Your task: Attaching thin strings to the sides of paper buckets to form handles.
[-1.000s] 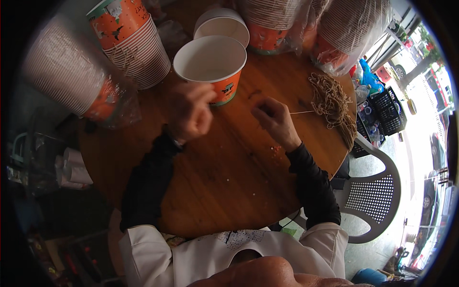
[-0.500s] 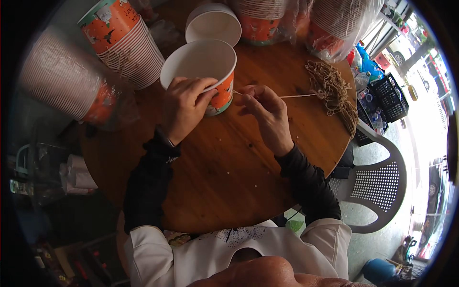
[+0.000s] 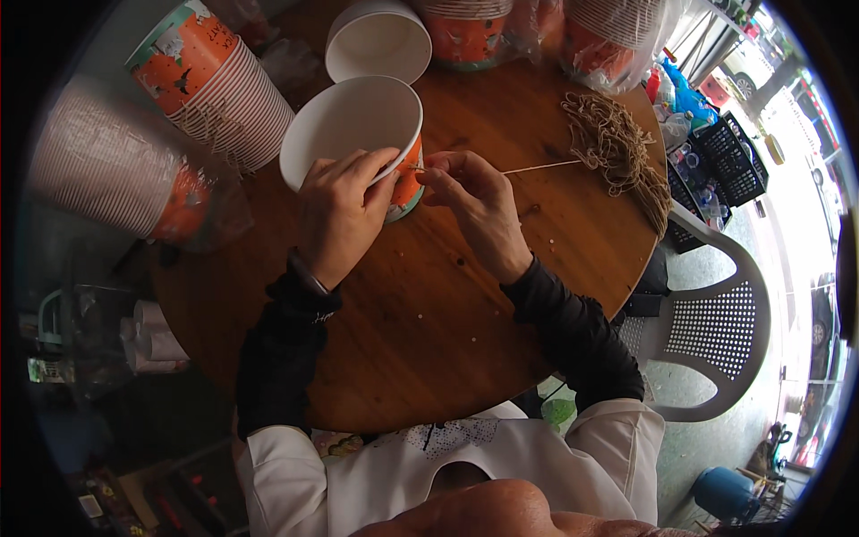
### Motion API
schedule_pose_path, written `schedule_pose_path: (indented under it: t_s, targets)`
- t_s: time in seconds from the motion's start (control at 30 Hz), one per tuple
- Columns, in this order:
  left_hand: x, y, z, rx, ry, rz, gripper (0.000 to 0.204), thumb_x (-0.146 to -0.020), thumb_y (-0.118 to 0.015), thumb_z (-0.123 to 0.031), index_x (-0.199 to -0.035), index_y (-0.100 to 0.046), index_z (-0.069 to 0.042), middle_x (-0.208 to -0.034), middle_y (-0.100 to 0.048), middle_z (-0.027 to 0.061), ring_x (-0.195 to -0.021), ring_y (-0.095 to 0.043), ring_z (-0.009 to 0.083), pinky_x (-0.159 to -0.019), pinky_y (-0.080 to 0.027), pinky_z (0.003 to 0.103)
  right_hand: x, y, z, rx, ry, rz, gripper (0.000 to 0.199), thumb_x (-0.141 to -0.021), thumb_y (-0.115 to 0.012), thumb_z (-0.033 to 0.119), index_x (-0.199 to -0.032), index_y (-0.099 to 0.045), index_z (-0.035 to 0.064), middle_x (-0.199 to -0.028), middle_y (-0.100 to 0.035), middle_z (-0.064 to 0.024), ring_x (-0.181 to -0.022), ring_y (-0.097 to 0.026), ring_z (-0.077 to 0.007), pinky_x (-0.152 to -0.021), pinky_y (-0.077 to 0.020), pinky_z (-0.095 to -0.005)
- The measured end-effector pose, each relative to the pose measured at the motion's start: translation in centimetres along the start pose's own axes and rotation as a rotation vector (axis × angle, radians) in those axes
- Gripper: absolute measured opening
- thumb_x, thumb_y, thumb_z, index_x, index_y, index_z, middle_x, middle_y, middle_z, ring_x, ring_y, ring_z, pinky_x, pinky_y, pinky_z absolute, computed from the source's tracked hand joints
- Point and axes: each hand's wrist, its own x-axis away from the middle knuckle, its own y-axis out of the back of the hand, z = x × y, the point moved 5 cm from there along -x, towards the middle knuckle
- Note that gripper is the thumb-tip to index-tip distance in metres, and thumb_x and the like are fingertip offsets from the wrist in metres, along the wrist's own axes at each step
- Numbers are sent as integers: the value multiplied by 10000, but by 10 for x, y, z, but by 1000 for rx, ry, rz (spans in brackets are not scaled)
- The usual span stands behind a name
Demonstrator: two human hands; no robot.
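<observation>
A large paper bucket (image 3: 349, 112), white inside and orange with a green base band outside, stands on the wooden table in front of me. Over its near rim my left hand (image 3: 343, 215) is closed, thumb outside and fingers along the edge. My right hand (image 3: 479, 208) pinches a thin beige string (image 3: 541, 167) close beside the bucket's right wall. From that hand the string runs taut to a tangled hank of string (image 3: 616, 148) on the table's right side. The end at the bucket wall is too small to make out.
A second white bucket (image 3: 380, 43) lies tilted behind the first. Nested bucket stacks (image 3: 219, 85) lean at the left, one in clear plastic (image 3: 107, 166); more stand at the far edge. Right of the round table (image 3: 403, 358) are a grey plastic chair (image 3: 711, 331) and black crates (image 3: 732, 170).
My right hand has come closer to the bucket, and the gap of bare string between them has shrunk. The left hand keeps its hold on the rim. The whole view has shifted slightly.
</observation>
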Motion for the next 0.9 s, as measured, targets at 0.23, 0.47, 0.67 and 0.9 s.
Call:
schedule_pose_path:
  t_s: [0.23, 0.47, 0.67, 0.9]
  targets:
    - [-2, 1, -1, -4, -10, -7, 211, -836, -687, -92, -1042, -653, -62, -836, -680, 49, -749, -653, 221, -709, -452, 346, -4, -1, -2, -25, 25, -74, 172, -937, -647, 138, -990, -608, -21, -880, -631, 6, -781, -554, -42, -672, -470, -219]
    - [-2, 3, -7, 7, 4, 19, 213, -829, -685, -65, -1041, -660, -53, -871, -683, 63, -768, -645, 241, -716, -458, 349, -4, -2, -5, 9, -9, -49, 179, -954, -624, 159, -1021, -609, -7, -945, -647, -20, -862, -592, -71, -736, -496, -238]
    - [0, 1, -8, 15, 6, 33, 218, -829, -685, -64, -1045, -657, -51, -870, -682, 62, -764, -646, 241, -715, -456, 351, -2, -3, 1, 36, 31, -80, 170, -933, -649, 140, -977, -613, -20, -852, -650, -22, -772, -568, -49, -659, -481, -224]
    - [0, -3, -18, 52, -3, 52, 192, -835, -683, -88, -1022, -649, -69, -835, -667, 50, -744, -648, 231, -712, -455, 354, -1, -5, -1, 118, 56, -69, 159, -905, -673, 131, -955, -626, -12, -822, -663, -33, -752, -589, -72, -655, -487, -254]
